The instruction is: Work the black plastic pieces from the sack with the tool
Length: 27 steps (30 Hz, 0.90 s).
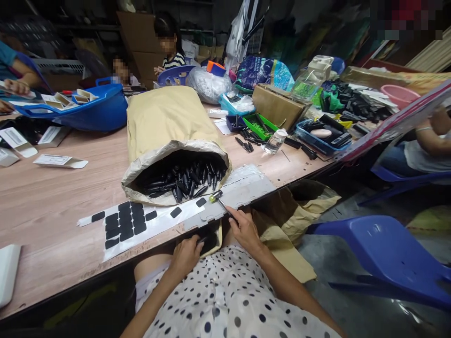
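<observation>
My right hand point(245, 231) is closed around the handle of a small hammer point(222, 205), whose yellow-tipped head lies over the grey board point(252, 180) at the table edge. My left hand point(185, 257) is in my lap, just below the table edge, fingers curled at the mouth of an open paper bag point(219, 238); what they grip is hidden. In front of me a large paper sack point(172, 117) lies on its side, its mouth full of black pen-like plastic parts point(190, 179). A white sheet with black rounded stickers point(127, 220) lies before it.
To the left stand a blue basin point(95, 110) and white boxes point(58, 161), with a co-worker's hand beyond. At right are a clear bottle point(276, 141), a green tray point(260, 126) and a blue basket point(322, 136). A blue plastic stool point(384, 253) stands beside me.
</observation>
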Available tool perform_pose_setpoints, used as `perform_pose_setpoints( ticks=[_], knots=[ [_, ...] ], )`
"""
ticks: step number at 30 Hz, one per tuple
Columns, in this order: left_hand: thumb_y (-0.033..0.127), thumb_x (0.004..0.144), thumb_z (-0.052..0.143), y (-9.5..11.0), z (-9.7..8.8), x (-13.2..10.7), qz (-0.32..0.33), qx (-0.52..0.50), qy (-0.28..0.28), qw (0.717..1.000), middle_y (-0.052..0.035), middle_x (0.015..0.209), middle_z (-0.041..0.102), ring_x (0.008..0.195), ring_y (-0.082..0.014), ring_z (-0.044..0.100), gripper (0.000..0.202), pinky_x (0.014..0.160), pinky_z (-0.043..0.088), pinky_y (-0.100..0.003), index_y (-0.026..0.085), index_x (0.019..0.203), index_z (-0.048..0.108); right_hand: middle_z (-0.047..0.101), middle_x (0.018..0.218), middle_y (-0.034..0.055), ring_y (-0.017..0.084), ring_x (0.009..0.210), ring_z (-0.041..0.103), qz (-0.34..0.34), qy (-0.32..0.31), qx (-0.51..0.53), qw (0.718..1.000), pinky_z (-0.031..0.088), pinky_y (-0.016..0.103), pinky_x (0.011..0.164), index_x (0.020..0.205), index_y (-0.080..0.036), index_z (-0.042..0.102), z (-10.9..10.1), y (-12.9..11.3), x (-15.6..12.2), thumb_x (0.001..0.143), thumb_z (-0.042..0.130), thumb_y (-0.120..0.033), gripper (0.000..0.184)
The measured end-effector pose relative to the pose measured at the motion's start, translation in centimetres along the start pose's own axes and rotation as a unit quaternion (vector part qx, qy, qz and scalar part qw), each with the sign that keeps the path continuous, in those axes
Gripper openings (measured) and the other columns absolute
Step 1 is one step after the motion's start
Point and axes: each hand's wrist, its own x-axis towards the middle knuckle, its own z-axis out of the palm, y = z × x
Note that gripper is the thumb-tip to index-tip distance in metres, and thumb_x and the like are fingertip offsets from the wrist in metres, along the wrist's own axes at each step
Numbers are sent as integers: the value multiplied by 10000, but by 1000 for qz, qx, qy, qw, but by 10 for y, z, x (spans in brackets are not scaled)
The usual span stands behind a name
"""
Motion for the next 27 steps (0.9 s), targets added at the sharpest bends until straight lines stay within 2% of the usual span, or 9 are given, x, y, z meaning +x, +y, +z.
perform_pose_setpoints(
  ticks=[2,6,8,11,16,18,20,23,27],
  knots=[
    [288,960,503,1,3,3,-45,24,-5,999,-155,1056,769,1006,-306,728,302,816,520,-364,198,1172,699,714,1081,50,196,977,667,14,22,25,999,563,320,915,1323,-291,661,-3,6,2,924,459,-221,453],
    [288,959,497,1,1,4,-52,28,-7,998,-152,1011,766,998,-308,723,365,796,508,-360,183,1270,655,665,1033,81,221,976,644,60,103,25,993,564,345,892,1296,-258,680,-10,29,17,914,460,-254,441],
    [288,947,509,-1,0,2,-42,20,10,999,-112,947,761,951,-284,723,308,754,495,-332,209,1186,687,619,953,91,227,886,623,88,131,-4,987,562,357,845,1236,-219,714,-14,40,31,889,478,-244,420],
    [310,932,513,-9,3,-5,-27,-19,81,996,-50,810,722,825,-232,699,213,681,462,-291,236,954,711,596,915,92,217,810,586,109,136,-43,984,539,343,775,1169,-211,739,-21,48,49,861,493,-198,394],
    [401,884,506,-37,13,-26,-60,-116,184,974,-2,644,602,652,-198,609,249,594,438,-284,241,724,611,636,969,132,267,953,571,66,143,-110,981,491,380,831,1113,-210,746,-33,20,43,894,498,-193,331],
    [462,842,544,-49,16,-31,-112,-144,199,963,-7,621,578,655,-217,607,287,604,468,-311,243,657,543,666,961,119,246,929,598,31,110,-60,992,494,363,843,1074,-210,744,-29,5,27,934,466,-239,312],
    [527,808,574,-59,18,-30,-160,-160,193,955,-22,603,570,665,-240,617,364,621,497,-346,259,588,464,695,903,88,210,838,631,23,15,24,999,506,319,793,961,-219,740,-16,-5,9,936,474,-287,276],
    [542,811,565,-69,22,-13,-193,-173,149,954,-46,562,577,642,-258,636,435,603,515,-364,280,508,398,700,773,63,207,738,640,93,-124,104,982,505,292,683,835,-214,697,15,-7,-11,862,579,-384,208],
    [327,808,543,-80,34,19,-173,-152,133,964,-44,444,549,552,-265,665,355,508,510,-334,277,468,451,658,693,26,201,698,618,247,-101,218,939,488,281,627,753,-212,603,56,2,-8,722,694,-409,219]
  ],
)
